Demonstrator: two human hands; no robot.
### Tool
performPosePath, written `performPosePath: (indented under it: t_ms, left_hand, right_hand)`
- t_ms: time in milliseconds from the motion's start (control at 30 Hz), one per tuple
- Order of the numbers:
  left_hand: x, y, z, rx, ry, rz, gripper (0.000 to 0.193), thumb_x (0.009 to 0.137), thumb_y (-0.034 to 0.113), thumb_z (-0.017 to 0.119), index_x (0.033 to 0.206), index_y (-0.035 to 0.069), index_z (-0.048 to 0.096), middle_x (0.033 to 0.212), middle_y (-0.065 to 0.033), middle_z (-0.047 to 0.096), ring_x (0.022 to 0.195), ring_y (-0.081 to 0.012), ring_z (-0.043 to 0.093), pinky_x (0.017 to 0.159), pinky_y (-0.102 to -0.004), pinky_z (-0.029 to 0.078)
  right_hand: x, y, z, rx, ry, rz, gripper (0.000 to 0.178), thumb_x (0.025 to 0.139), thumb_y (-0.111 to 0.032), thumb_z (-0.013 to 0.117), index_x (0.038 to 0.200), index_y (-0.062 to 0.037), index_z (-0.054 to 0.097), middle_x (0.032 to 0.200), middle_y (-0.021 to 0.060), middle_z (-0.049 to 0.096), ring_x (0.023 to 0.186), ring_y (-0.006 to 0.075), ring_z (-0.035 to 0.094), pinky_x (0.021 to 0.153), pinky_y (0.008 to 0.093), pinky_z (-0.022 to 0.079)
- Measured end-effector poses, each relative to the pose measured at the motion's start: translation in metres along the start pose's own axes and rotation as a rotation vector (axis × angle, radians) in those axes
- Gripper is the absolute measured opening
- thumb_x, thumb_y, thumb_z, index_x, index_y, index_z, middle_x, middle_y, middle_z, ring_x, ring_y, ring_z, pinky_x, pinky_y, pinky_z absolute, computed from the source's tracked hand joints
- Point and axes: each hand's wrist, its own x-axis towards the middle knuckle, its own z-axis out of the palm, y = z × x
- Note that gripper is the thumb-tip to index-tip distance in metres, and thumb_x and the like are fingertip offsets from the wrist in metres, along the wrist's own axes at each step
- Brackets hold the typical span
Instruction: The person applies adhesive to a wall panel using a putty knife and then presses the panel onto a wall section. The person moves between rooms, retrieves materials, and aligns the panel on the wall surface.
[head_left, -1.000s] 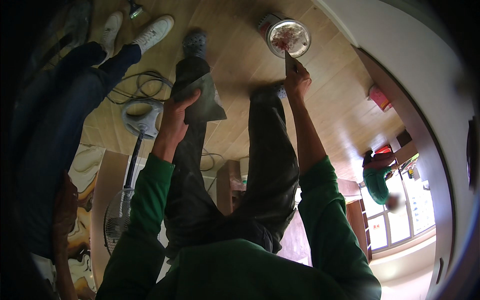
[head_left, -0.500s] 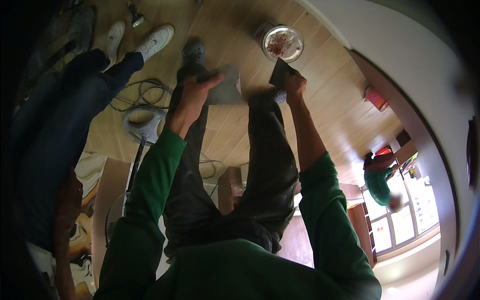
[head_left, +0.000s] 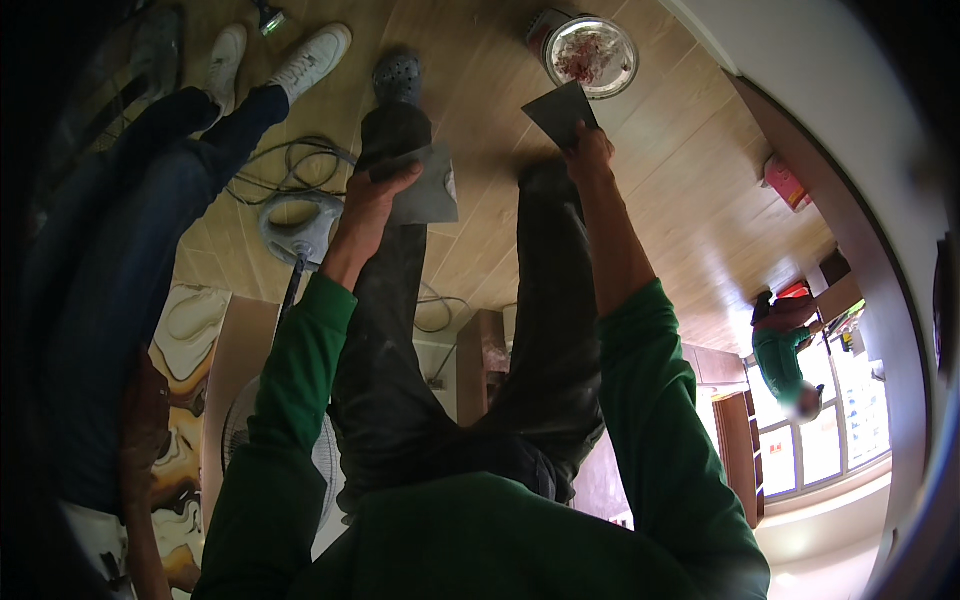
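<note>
My left hand [head_left: 374, 208] is closed on a flat grey metal scraper [head_left: 428, 195], its thumb over the near edge; a pale patch shows at the blade's right edge. Farther out, my right hand [head_left: 590, 152] grips a second scraper [head_left: 562, 114], with a dark, flat, square-cornered blade. Just beyond that blade stands a round tin [head_left: 592, 58] with a shiny top and reddish-brown bits on it; the two look close, and I cannot tell whether they touch. The hand hides the second scraper's handle.
At left stands another person in jeans and white shoes [head_left: 312, 62]. A grey ring-shaped tool head [head_left: 300, 228] and a coiled cable [head_left: 300, 165] lie on the wooden floor [head_left: 470, 90]. A pink container [head_left: 787, 183] sits by the right wall. Another person in green [head_left: 780, 355] works near the window.
The left scraper has shifted left and now appears sharper. My right hand has moved slightly farther out, its blade turning leftward. The tin appears higher and farther right in the view.
</note>
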Motion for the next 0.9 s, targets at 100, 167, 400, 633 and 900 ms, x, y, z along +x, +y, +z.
performPosePath:
  t_ms: [100,167,400,633,900]
  left_hand:
    - [0.007,0.001,0.010,-0.003,-0.053,0.011,0.037,0.081,0.024,0.078,0.109,0.001,0.068,0.103,-0.0025,0.068,0.093,-0.0114,0.059,0.088,-0.0275,0.044]
    - [0.005,0.002,0.012,0.002,-0.051,0.042,0.036,0.081,0.023,0.078,0.108,0.001,0.069,0.102,-0.0025,0.067,0.093,-0.0111,0.059,0.087,-0.0276,0.044]
    - [0.005,-0.005,0.017,0.028,0.009,0.076,0.034,0.081,0.024,0.078,0.104,0.002,0.070,0.099,-0.0024,0.068,0.091,-0.0108,0.058,0.085,-0.0273,0.044]
    - [0.005,0.000,0.017,0.031,-0.002,0.016,0.034,0.080,0.026,0.079,0.103,0.002,0.071,0.096,-0.0018,0.068,0.089,-0.0108,0.058,0.084,-0.0267,0.043]
    - [0.010,-0.001,0.006,0.036,-0.026,-0.002,0.039,0.078,0.022,0.081,0.107,-0.001,0.067,0.101,-0.0058,0.069,0.087,-0.0147,0.064,0.080,-0.0280,0.050]
  right_hand:
    - [0.053,0.052,-0.025,-0.221,0.005,-0.266,0.034,0.095,-0.027,0.059,0.120,-0.0043,0.054,0.109,0.0105,0.057,0.099,0.0253,0.056,0.086,0.0399,0.051]
    - [0.046,0.048,-0.018,-0.226,0.024,-0.243,0.036,0.095,-0.029,0.058,0.122,-0.0049,0.055,0.109,0.0089,0.057,0.100,0.0236,0.056,0.086,0.0385,0.051]
    - [-0.012,-0.007,0.002,0.177,0.085,0.018,0.036,0.093,-0.025,0.062,0.123,-0.0085,0.054,0.114,0.0076,0.057,0.102,0.0228,0.054,0.086,0.0417,0.049]
    - [-0.019,-0.009,0.002,0.236,0.071,0.066,0.032,0.094,-0.026,0.061,0.121,-0.0111,0.055,0.114,0.0064,0.055,0.100,0.0218,0.053,0.079,0.0389,0.049]
    - [0.002,-0.004,0.001,0.123,-0.048,-0.147,0.025,0.095,-0.022,0.059,0.115,-0.0068,0.057,0.110,0.0088,0.058,0.095,0.0244,0.056,0.077,0.0406,0.051]
